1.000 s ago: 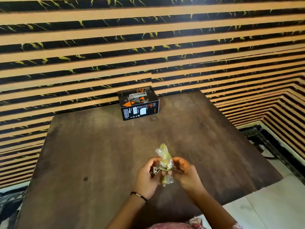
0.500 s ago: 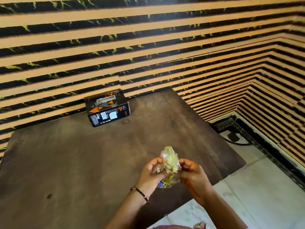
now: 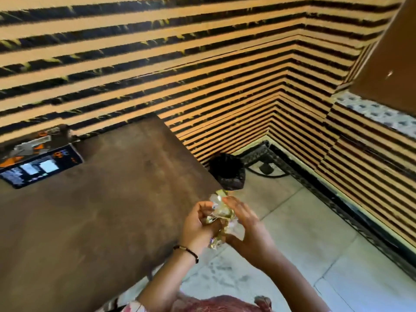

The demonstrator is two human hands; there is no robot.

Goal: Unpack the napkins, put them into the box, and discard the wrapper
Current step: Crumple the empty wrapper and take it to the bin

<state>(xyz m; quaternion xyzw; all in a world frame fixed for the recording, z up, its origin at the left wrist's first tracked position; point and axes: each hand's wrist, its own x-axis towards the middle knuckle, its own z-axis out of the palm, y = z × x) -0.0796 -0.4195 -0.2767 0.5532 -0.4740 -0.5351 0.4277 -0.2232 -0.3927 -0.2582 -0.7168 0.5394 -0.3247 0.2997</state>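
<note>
The brown table [image 3: 94, 212] carries the black box [image 3: 38, 163] at its far left edge; a black bin [image 3: 227, 171] sits on the floor beyond its right edge. My left hand [image 3: 199, 225] and right hand [image 3: 249, 230] both pinch the crumpled yellow wrapper [image 3: 221, 216] just past that right edge

Dark brown wooden table [image 3: 94, 210], scuffed top, filling the left and centre. Striped wall [image 3: 180, 64] behind, orange and black bands, meeting at a corner on the right. Black bin bag [image 3: 227, 171] on the floor just past the table's far right corner. Pale tiled floor [image 3: 304, 233]. Dark patterned skirting [image 3: 337, 199] along the wall base. Cable and plug [image 3: 266, 170] near the corner. Brown panel [image 3: 391, 64] top right.
</note>
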